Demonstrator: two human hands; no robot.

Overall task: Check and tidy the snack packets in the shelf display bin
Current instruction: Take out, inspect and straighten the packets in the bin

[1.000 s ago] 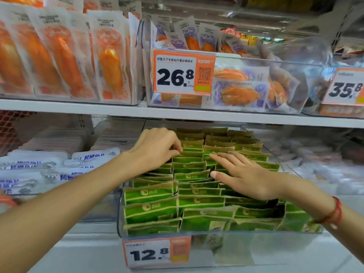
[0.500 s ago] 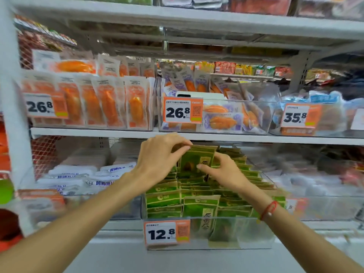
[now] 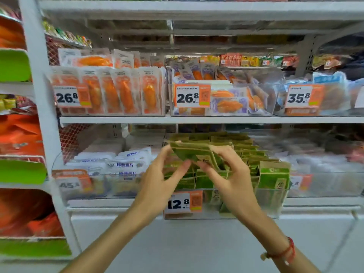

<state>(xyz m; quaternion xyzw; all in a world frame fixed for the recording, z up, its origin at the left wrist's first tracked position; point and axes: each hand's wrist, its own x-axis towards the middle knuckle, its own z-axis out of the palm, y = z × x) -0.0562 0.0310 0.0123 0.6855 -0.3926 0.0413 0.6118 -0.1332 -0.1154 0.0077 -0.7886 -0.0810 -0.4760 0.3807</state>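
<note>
Above the clear bin [image 3: 275, 205], both hands [image 3: 197, 174] on green packets [image 3: 195, 152].

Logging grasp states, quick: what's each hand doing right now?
Left hand: holds the lifted green packets at their left end.
Right hand: holds the same packets at their right end.

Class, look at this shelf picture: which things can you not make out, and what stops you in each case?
- Green packets held by left hand and right hand, head view: motion blur; their number and print are unreadable.
- 12.8 price tag: left edge hidden by the left wrist.
- Orange tag to the right: number hidden behind a green packet.
- 45 price tag: blurred.
</note>
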